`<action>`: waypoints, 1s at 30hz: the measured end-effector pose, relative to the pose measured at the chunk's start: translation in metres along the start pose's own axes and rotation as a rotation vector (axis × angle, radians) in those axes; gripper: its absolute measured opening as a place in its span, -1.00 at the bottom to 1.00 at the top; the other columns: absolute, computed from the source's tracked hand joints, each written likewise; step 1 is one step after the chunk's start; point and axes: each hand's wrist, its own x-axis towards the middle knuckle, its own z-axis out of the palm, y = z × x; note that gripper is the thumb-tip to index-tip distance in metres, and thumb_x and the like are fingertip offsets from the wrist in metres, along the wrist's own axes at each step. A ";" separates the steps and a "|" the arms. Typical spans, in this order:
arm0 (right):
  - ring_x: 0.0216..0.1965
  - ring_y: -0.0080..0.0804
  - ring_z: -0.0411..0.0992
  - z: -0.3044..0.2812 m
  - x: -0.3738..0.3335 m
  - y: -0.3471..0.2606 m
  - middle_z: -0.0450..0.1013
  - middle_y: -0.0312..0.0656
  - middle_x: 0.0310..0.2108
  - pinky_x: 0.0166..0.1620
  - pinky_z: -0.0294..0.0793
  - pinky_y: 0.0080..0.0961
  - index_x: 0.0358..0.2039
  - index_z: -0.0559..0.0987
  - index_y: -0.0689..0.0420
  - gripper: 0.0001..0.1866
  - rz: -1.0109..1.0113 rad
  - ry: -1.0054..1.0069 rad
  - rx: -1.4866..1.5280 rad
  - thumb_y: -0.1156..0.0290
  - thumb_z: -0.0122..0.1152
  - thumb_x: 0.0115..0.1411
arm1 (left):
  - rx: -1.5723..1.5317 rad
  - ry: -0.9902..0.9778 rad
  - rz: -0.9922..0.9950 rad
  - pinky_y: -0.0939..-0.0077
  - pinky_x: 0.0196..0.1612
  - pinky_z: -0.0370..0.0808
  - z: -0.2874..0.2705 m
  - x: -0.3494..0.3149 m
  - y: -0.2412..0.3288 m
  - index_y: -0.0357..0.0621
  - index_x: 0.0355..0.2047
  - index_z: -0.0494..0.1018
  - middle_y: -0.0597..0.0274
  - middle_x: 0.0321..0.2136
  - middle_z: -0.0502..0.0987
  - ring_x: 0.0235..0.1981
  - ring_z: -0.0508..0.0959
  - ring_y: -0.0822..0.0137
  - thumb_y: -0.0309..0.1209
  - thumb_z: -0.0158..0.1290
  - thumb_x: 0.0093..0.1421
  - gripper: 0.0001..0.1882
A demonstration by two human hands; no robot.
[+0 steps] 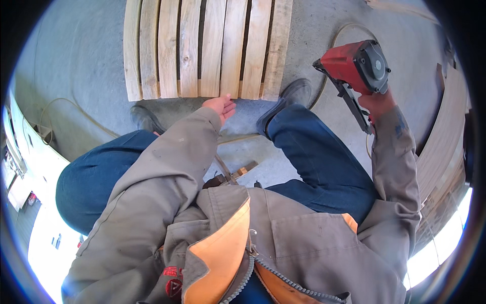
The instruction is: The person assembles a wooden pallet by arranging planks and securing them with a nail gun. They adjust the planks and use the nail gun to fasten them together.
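A slatted wooden pallet (188, 55) lies on the floor in front of me, its pale boards running away from me with narrow gaps between them. My left hand (220, 106) is at its near edge, fingers loosely extended, with a fingertip touching the end of a middle board. Nothing is visibly held in it. On the right, my right hand (378, 105) is closed around the handle of a red and black nail gun (353, 63). The nail gun is raised beside my right knee, apart from the pallet, with its nose toward the left.
A thin air hose (334, 43) curves over the concrete floor (91, 66) on both sides. My shoes (298, 92) stand close to the pallet's near edge. Between my legs lie a wood scrap and a tool (228, 175), partly hidden by my jacket. Stacked boards (443, 126) are at the right.
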 end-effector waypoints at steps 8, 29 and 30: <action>-0.29 -0.31 0.58 0.010 -0.016 -0.018 0.58 -0.18 -0.43 -0.20 0.51 -0.43 -0.29 0.61 0.18 -0.71 -0.195 -0.049 -0.194 0.58 0.20 -0.12 | -0.101 0.030 0.026 0.20 0.08 0.51 0.001 0.011 -0.003 -0.34 0.07 0.33 -0.01 -0.03 0.49 0.02 0.52 0.13 -0.39 0.09 0.31 -0.60; -0.39 -0.09 0.55 0.020 -0.028 -0.062 0.52 0.04 -0.53 -0.29 0.47 -0.32 -0.41 0.57 0.28 -0.78 -0.060 -0.253 -0.205 0.61 0.11 -0.17 | -0.084 0.057 0.051 0.27 -0.02 0.56 0.004 0.006 -0.003 -0.32 -0.02 0.38 0.02 -0.11 0.52 -0.06 0.57 0.18 -0.42 0.04 0.33 -0.72; -0.40 -0.08 0.55 0.020 -0.027 -0.063 0.52 0.05 -0.53 -0.30 0.47 -0.32 -0.42 0.57 0.29 -0.79 -0.046 -0.263 -0.202 0.61 0.10 -0.17 | -0.085 0.052 0.051 0.27 -0.02 0.56 0.004 0.006 -0.004 -0.32 -0.02 0.38 0.02 -0.11 0.52 -0.06 0.57 0.18 -0.42 0.04 0.33 -0.73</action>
